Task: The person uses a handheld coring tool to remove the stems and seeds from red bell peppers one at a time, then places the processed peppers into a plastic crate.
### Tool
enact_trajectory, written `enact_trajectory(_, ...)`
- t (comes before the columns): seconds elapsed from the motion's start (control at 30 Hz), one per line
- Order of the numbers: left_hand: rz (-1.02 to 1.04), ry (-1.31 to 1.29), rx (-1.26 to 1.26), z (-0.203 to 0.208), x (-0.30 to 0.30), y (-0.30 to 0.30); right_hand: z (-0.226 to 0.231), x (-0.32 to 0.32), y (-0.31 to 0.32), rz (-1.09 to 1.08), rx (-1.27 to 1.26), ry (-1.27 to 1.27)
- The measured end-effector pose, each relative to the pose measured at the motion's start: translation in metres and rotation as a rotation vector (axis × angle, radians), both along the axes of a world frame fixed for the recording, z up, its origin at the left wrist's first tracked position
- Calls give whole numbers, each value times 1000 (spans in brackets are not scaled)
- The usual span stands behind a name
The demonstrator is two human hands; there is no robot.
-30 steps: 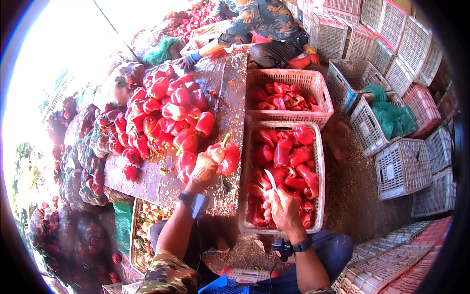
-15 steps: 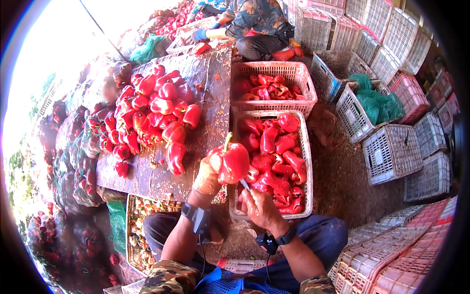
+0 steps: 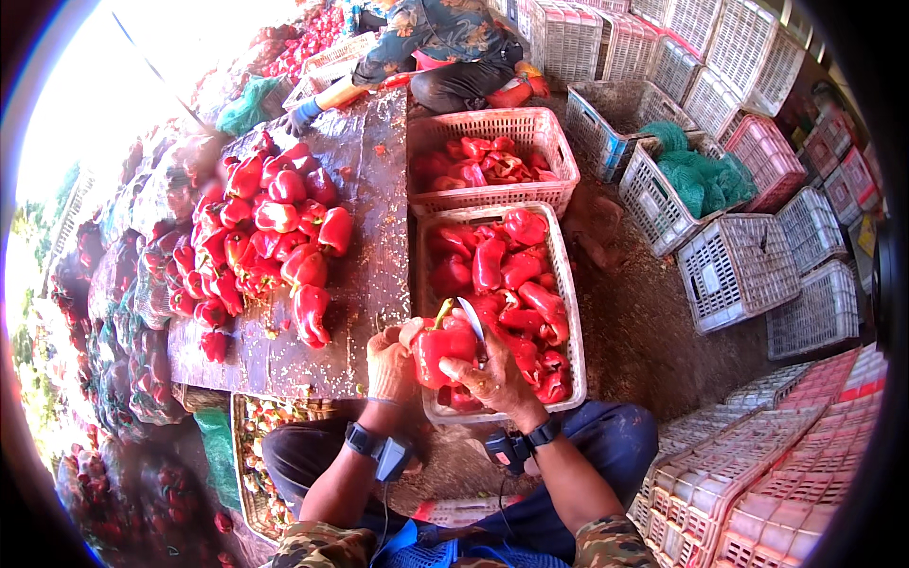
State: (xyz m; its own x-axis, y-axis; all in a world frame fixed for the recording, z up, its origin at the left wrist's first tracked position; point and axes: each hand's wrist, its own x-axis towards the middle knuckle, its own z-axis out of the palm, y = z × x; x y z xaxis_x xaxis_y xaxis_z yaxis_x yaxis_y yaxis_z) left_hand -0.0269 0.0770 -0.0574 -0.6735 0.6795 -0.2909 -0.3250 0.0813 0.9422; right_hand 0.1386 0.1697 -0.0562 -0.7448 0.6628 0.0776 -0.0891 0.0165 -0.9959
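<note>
A red bell pepper (image 3: 441, 348) with a green stem is gripped by my left hand (image 3: 392, 364), which wears a pale glove. My right hand (image 3: 498, 377) is closed round a small knife (image 3: 472, 322), its blade tip pointing up beside the pepper; the handle is mostly hidden by my fingers. My right thumb lies against the pepper's side. Just beyond my hands is a pale plastic crate (image 3: 575, 333) filled with red peppers (image 3: 519, 268). On the board table (image 3: 369, 237) to the left lies a heap of red peppers (image 3: 270, 227).
Behind the near crate stands a pink crate (image 3: 554, 142) of peppers. Another person's gloved hand (image 3: 303, 115) rests at the table's far edge. A basket (image 3: 248, 473) of scraps sits by my left knee. Stacked crates (image 3: 739, 270) and green netting (image 3: 696, 175) are at right.
The knife has turned from below the pepper to upright at its right side, and my right hand has risen to touch the pepper. The other person's arm has reached onto the table.
</note>
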Motion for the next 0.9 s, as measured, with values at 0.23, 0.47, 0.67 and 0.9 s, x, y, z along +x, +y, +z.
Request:
enact_trajectory(0.23, -75, 384, -281, 29, 33, -1, -15, -4, -8, -167, 225, -1)
enact_trajectory(0.47, -71, 371, -329, -1, 26, -3, -11, -5, -10, -120, 332, 8)
enact_trajectory(0.67, -236, 308, -211, -15, 10, -9, -7, 0, -12, -79, 249, -10)
enact_trajectory(0.9, -307, 299, -210, -22, 5, -18, -13, 3, -15, -26, 96, -79)
